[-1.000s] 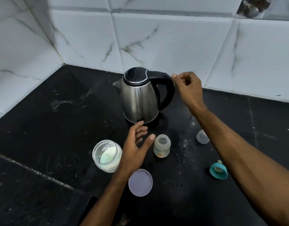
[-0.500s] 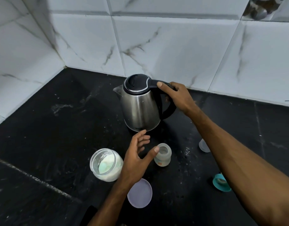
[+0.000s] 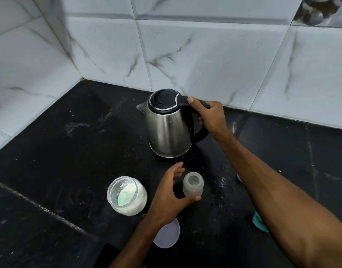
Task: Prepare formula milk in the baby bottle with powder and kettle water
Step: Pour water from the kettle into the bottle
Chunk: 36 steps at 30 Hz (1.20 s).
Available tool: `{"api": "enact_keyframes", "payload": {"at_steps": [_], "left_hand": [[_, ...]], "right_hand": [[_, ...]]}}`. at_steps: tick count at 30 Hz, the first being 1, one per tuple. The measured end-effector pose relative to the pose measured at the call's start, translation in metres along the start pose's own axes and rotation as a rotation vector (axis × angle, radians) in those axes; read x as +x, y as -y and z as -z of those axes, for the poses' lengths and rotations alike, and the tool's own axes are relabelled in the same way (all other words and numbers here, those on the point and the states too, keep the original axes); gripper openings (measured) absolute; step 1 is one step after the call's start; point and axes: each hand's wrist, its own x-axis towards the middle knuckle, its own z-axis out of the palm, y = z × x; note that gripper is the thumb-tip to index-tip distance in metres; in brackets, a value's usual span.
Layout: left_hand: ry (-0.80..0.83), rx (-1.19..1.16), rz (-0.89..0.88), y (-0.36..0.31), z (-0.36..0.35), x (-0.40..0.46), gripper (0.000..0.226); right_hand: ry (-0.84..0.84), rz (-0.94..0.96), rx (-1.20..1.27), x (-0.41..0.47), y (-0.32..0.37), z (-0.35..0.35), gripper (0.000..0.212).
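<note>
Steel kettle (image 3: 167, 130) now has the right hand (image 3: 210, 117) wrapped around its black handle, which that hand was only reaching for a second ago. The left hand (image 3: 166, 196) has spread around the open bottle (image 3: 193, 184) on the counter (image 3: 69, 151), thumb touching, not yet gripping, so pouring looks next.

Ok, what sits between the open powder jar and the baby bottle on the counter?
In the head view, only the left hand lies between the powder jar and the baby bottle, its thumb reaching along the bottle's base, over black counter.
</note>
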Motion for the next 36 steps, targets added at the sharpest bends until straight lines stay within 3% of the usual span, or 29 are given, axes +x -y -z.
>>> {"api": "enact_keyframes", "payload": {"at_steps": [3,8,13,18,22,28,33,36], "left_hand": [[0.023,0.014,-0.005,0.003,-0.004,0.001,0.099],[0.017,0.030,-0.010,0.007,-0.011,0.002,0.093],[0.005,0.051,-0.016,0.011,-0.014,0.003,0.078],[-0.018,0.052,-0.025,0.013,-0.014,0.005,0.062],[-0.022,0.041,-0.043,0.013,-0.014,0.004,0.059],[-0.031,0.028,-0.066,0.014,-0.014,0.003,0.059],[-0.020,0.038,-0.072,0.014,-0.014,0.002,0.072],[-0.002,0.045,-0.078,0.013,-0.014,0.002,0.077]], "right_hand": [[-0.024,0.007,0.014,0.000,-0.002,-0.002,0.058],[-0.055,0.011,0.029,0.000,-0.004,-0.003,0.079],[-0.063,-0.002,0.023,-0.002,0.000,0.001,0.080],[-0.083,0.000,0.033,-0.004,0.004,0.008,0.061],[-0.120,0.024,0.031,-0.005,0.014,0.019,0.081],[-0.168,0.078,-0.006,-0.011,0.031,0.050,0.079],[-0.225,0.112,-0.047,-0.025,0.047,0.079,0.087],[-0.243,0.131,-0.064,-0.036,0.056,0.095,0.081]]}}
